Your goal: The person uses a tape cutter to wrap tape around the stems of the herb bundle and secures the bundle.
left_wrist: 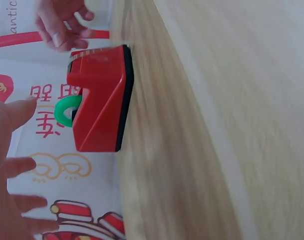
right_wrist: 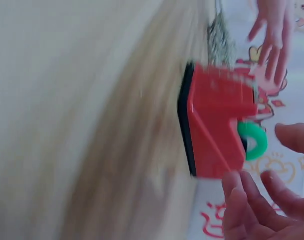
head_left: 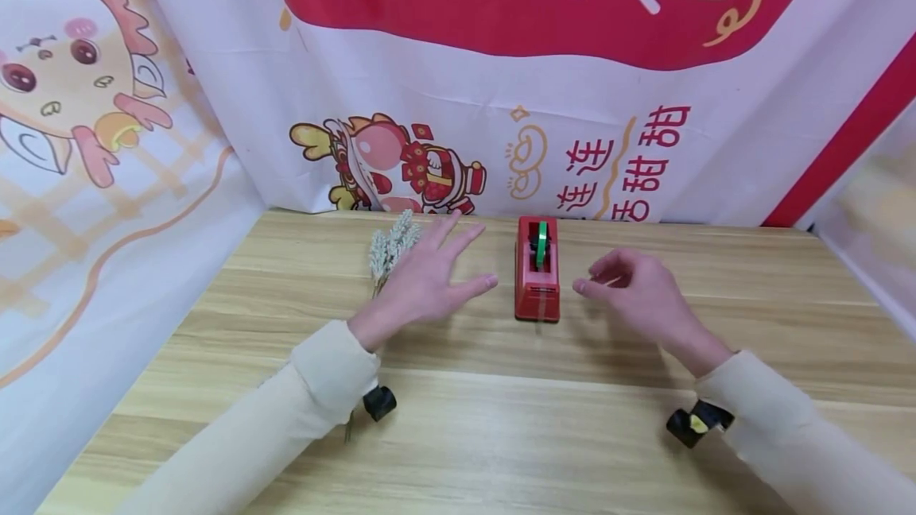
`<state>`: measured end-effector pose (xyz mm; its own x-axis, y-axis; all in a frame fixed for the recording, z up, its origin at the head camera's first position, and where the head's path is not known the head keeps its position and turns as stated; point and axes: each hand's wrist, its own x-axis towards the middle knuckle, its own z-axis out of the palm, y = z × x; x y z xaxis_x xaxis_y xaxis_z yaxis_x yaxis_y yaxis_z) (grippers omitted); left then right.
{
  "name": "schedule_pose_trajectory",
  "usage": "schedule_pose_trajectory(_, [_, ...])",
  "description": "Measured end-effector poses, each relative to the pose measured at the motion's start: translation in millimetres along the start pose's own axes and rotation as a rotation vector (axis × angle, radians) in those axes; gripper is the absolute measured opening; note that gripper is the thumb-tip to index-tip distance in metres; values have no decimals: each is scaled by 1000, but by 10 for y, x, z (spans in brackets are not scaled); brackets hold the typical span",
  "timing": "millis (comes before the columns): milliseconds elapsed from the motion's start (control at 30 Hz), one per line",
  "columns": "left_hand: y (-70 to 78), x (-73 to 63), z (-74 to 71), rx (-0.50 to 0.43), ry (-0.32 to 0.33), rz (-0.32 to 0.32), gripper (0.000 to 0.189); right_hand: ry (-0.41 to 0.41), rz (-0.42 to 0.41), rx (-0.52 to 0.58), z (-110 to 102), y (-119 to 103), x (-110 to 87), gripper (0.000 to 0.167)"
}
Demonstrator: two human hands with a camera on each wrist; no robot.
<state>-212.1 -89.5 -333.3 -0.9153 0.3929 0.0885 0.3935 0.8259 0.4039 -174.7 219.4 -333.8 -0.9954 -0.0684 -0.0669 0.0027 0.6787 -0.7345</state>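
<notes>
Red tape dispenser [head_left: 537, 278] with green roll [head_left: 541, 243] stands near back edge of wooden table [head_left: 494, 443], printed cloth [head_left: 444, 86] behind. Left hand [head_left: 424, 280], fingers spread, near dried flowers [head_left: 390, 247]. Right hand [head_left: 640, 294], fingers loosely bent, thumb apart. Gap either side of dispenser; tabletop extends well forward.

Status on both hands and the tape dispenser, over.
Left hand: spread, empty. Right hand: loosely curled, empty. Red tape dispenser: upright between them, green roll seated. Nothing blocking it; pale flower sprigs partly behind left hand.
</notes>
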Motion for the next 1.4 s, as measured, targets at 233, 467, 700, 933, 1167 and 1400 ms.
schedule_pose_trajectory(233, [77,90,179,-211,-93,53,79,-201,138,156,244,-21,-71,42])
schedule_pose_trajectory(467, [189,182,317,-277,-99,93,79,-194,170,226,441,-55,-116,40])
schedule_pose_trajectory(700, [256,236,390,-326,-122,108,77,-188,196,237,536,-56,-127,36])
schedule_pose_trajectory(933, [270,259,473,-344,-148,121,75,-186,193,263,562,-61,-146,30])
schedule_pose_trajectory(1167, [263,277,520,-372,-169,116,70,-212,224,398,552,-137,-229,32])
schedule_pose_trajectory(1400, [261,312,520,-360,-171,105,67,-205,245,476,542,-204,-289,35])
